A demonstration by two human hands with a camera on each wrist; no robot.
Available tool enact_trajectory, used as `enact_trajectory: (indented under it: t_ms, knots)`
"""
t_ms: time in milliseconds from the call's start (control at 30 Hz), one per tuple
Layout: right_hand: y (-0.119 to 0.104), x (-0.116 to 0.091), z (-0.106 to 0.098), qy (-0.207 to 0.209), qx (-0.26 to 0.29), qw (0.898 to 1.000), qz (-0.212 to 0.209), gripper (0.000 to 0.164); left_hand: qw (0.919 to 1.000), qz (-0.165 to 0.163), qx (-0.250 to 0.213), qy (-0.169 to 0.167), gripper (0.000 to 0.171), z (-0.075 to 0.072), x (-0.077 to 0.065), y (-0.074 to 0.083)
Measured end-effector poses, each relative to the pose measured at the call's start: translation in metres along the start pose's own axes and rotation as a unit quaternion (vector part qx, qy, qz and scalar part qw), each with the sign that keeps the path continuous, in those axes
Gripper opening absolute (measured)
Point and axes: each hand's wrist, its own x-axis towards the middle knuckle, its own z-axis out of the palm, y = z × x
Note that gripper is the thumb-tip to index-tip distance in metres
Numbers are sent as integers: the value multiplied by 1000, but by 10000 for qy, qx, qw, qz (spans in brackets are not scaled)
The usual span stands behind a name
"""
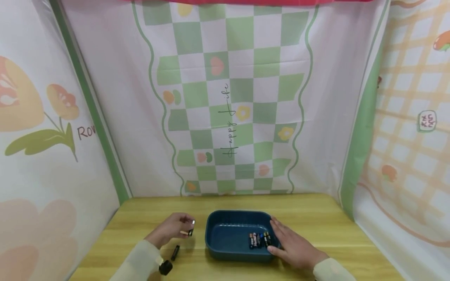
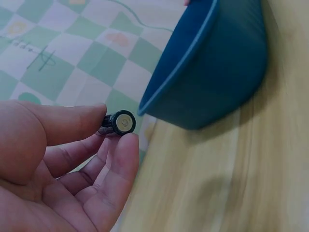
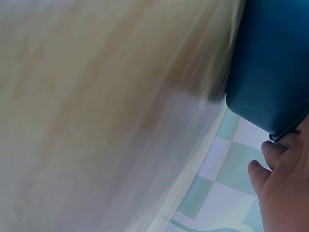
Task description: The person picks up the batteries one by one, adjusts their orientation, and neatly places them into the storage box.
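My left hand (image 1: 174,226) is left of a dark blue bin (image 1: 225,257) and pinches a black battery (image 2: 113,123) between thumb and fingertips. The battery's flat metal end faces the left wrist camera, while the fingers hide much of its body. Another black battery (image 1: 175,253) lies on the table just below that hand. Several batteries (image 1: 259,240) lie side by side inside the bin, at its right end. Across the bin's right rim rests my right hand (image 1: 293,244), its fingers extended and its thumb near the front corner.
The wooden table (image 1: 140,210) carries the bin near its middle. Behind it hangs a green-and-white checkered cloth (image 1: 239,117), with printed cloth on both sides too. A small black device (image 1: 165,267) sits at the left sleeve.
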Motion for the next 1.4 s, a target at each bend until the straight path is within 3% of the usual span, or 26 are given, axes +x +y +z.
enact_trajectory:
  t_ms: [533, 867, 1400]
  knots:
    - [1, 2, 1, 87, -256, 9995, -187, 80, 9998, 101, 102, -145, 28, 18, 21, 9]
    - [1, 1, 1, 242, -390, 9985, -291, 80, 9998, 61, 76, -199, 35, 32, 34, 19]
    - [-1, 0, -1, 219, -358, 9989, -215, 81, 9995, 56, 139, -293, 20, 58, 53, 26]
